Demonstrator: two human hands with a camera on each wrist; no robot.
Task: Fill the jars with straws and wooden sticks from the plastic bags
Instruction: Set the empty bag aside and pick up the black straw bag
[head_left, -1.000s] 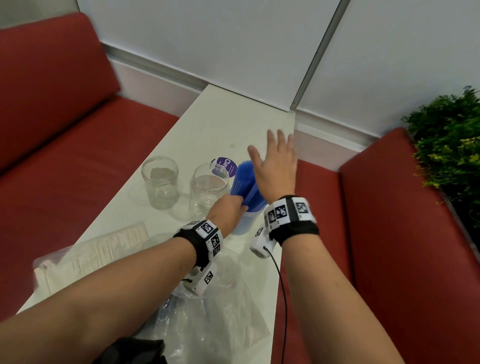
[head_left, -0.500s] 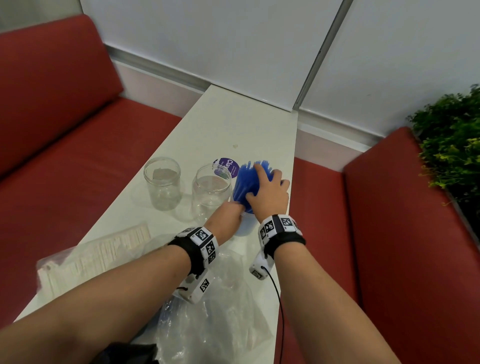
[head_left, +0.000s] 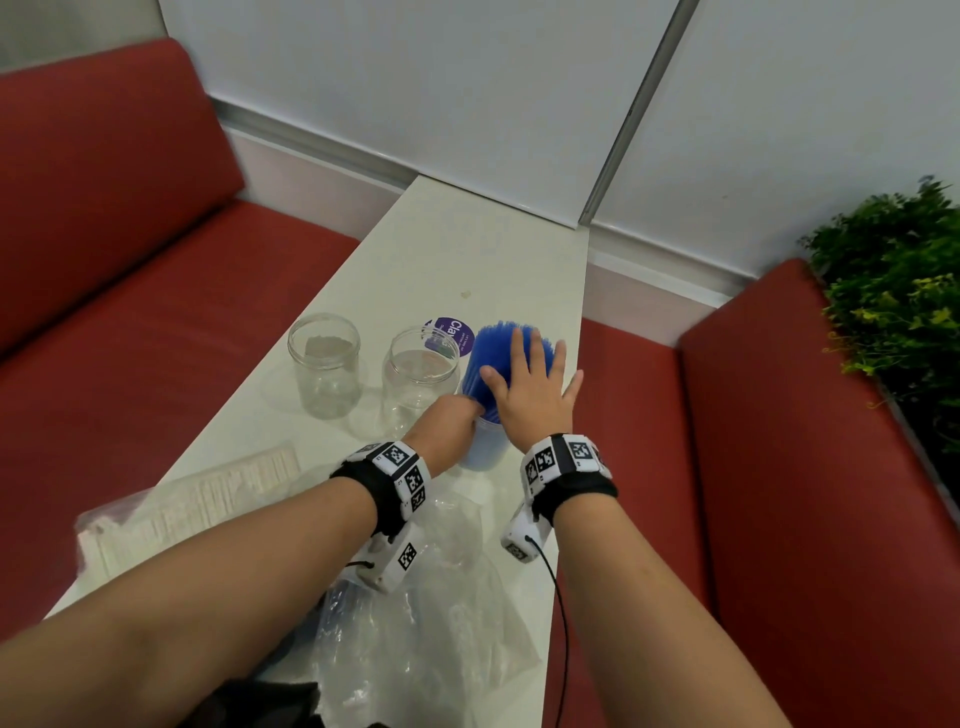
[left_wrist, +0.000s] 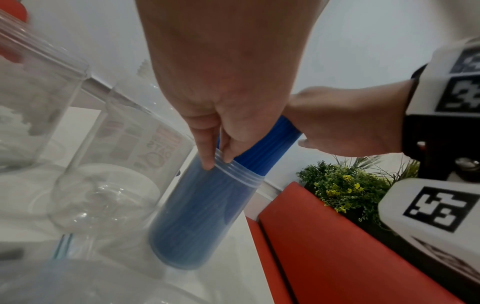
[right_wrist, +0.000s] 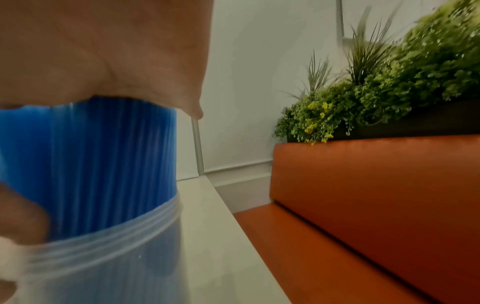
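A packed bundle of blue straws (head_left: 498, 358) stands upright in a clear jar (left_wrist: 207, 216), two empty glass jars (head_left: 324, 364) just left of it, a bag of wooden sticks (head_left: 197, 509) nearer the viewer.

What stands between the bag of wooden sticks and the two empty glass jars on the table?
Nothing visible. The bag of wooden sticks lies on the table near the person; bare tabletop separates it from the empty jars. Both mouths are open, and both hands are at the straw jar.

The head camera is looking down at the long white table (head_left: 483, 249); both wrist cameras are sitting close, sharing the bundle of blue plastic straws (left_wrist: 265, 142).
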